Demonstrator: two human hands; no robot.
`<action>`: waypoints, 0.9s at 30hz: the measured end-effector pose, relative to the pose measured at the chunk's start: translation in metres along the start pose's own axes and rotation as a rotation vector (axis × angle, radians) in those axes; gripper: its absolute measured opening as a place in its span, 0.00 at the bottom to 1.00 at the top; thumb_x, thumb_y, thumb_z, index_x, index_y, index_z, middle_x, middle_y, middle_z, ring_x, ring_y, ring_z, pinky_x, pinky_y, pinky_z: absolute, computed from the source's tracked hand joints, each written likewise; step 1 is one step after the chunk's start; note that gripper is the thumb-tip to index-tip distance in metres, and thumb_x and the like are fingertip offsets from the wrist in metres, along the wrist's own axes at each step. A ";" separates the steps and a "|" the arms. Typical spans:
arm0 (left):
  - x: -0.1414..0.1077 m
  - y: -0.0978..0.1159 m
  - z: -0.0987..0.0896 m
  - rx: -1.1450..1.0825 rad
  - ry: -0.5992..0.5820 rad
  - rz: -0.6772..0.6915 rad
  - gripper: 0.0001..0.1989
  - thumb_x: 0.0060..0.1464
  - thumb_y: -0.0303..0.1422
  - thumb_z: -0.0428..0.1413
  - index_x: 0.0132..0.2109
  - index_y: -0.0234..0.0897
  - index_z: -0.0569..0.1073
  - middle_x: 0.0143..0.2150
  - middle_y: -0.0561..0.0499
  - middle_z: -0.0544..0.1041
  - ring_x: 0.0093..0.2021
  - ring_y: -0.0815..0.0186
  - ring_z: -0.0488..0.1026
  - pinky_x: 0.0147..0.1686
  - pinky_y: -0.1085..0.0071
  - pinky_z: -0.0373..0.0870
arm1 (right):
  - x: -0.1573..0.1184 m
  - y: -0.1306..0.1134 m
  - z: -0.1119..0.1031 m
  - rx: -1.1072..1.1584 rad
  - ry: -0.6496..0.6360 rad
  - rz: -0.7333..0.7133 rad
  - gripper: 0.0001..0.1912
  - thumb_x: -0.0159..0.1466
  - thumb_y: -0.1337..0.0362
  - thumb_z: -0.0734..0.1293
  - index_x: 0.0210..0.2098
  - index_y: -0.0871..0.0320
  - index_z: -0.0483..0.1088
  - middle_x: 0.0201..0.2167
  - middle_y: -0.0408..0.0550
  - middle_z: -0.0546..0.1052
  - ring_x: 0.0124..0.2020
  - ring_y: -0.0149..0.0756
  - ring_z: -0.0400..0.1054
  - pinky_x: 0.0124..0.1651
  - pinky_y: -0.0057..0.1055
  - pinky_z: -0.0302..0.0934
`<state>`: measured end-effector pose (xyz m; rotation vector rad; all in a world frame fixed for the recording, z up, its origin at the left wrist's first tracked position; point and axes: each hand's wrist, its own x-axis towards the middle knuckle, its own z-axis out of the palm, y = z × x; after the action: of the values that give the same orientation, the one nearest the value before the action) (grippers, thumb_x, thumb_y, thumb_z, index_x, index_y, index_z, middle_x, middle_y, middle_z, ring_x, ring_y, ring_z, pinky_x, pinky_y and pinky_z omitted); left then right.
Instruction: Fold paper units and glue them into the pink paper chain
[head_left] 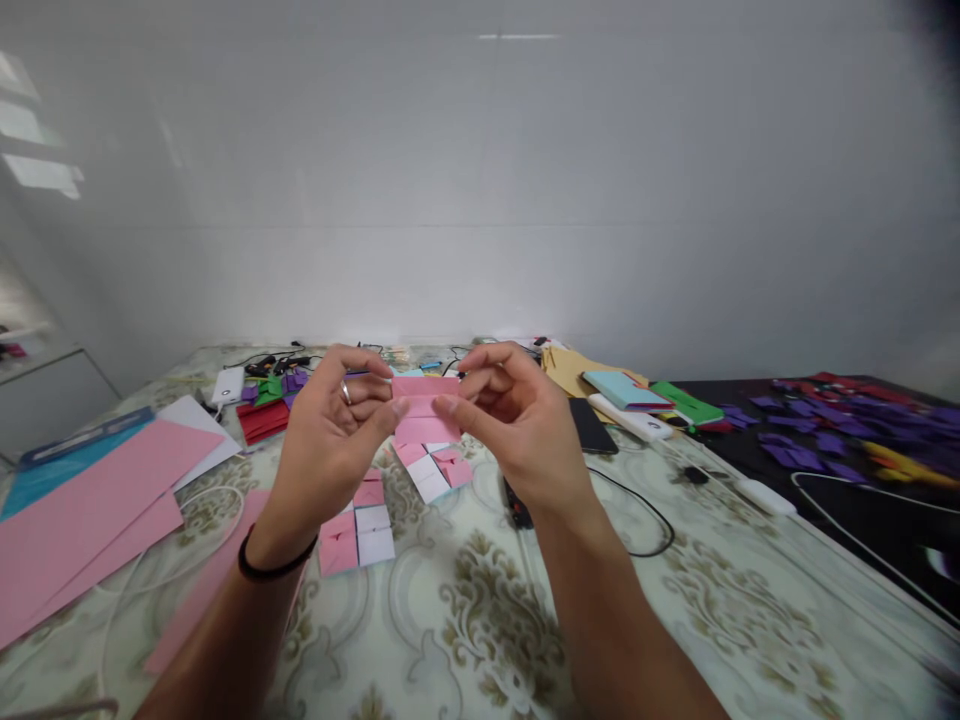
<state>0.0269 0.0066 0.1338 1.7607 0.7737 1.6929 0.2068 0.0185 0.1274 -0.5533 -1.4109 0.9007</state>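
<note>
A small piece of pink paper (pixel 426 427) with horizontal creases is held up above the table between my two hands. My left hand (pixel 341 405) pinches its left edge, thumb in front, and wears a ring and a dark wrist band. On the other edge, my right hand (pixel 510 415) grips the paper with the thumb in front and the fingers behind. Below lie folded pink and white paper squares (pixel 375 535), and a second such group (pixel 429 480) sits just under the held paper.
Pink sheets (pixel 97 520) and a blue packet (pixel 75 460) lie at the left. A black phone-like slab (pixel 592 427), coloured paper stacks (pixel 628 390) and a white power bank (pixel 630 418) are at the right. Cables cross the patterned tablecloth (pixel 480 640). Purple folded pieces (pixel 814 445) cover a dark surface.
</note>
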 end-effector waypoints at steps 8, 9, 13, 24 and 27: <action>0.000 0.001 -0.008 0.312 -0.143 0.243 0.11 0.61 0.21 0.56 0.37 0.39 0.81 0.34 0.50 0.82 0.35 0.66 0.77 0.34 0.71 0.75 | 0.000 0.003 0.002 -0.005 -0.027 -0.066 0.12 0.63 0.63 0.75 0.41 0.51 0.69 0.26 0.36 0.70 0.26 0.29 0.67 0.31 0.29 0.65; -0.001 0.001 -0.009 0.310 -0.158 0.237 0.11 0.61 0.22 0.57 0.40 0.39 0.82 0.37 0.49 0.83 0.36 0.65 0.79 0.35 0.70 0.78 | 0.000 0.004 0.002 -0.007 -0.018 -0.078 0.12 0.63 0.63 0.75 0.40 0.51 0.68 0.26 0.36 0.70 0.27 0.29 0.67 0.30 0.29 0.65; -0.003 0.002 -0.009 0.248 -0.173 0.214 0.09 0.58 0.26 0.64 0.46 0.39 0.83 0.41 0.47 0.84 0.39 0.65 0.81 0.40 0.71 0.82 | -0.003 0.003 0.001 0.009 -0.020 -0.097 0.17 0.64 0.64 0.75 0.48 0.47 0.67 0.30 0.36 0.71 0.28 0.30 0.69 0.30 0.28 0.67; -0.003 0.007 -0.015 0.121 -0.171 0.176 0.11 0.52 0.26 0.70 0.44 0.40 0.84 0.39 0.49 0.86 0.35 0.66 0.82 0.35 0.74 0.82 | -0.005 -0.007 -0.014 -0.196 -0.206 -0.263 0.11 0.62 0.66 0.78 0.44 0.47 0.83 0.40 0.46 0.83 0.41 0.37 0.78 0.42 0.34 0.76; -0.003 0.006 -0.014 0.157 -0.168 0.259 0.08 0.55 0.24 0.68 0.41 0.42 0.85 0.36 0.51 0.85 0.35 0.67 0.81 0.34 0.74 0.80 | -0.004 -0.005 -0.012 -0.202 -0.189 -0.322 0.08 0.63 0.66 0.77 0.41 0.47 0.84 0.37 0.46 0.84 0.41 0.39 0.78 0.41 0.36 0.76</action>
<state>0.0132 0.0007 0.1371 2.1599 0.6407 1.6540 0.2195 0.0147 0.1276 -0.3812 -1.7172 0.5665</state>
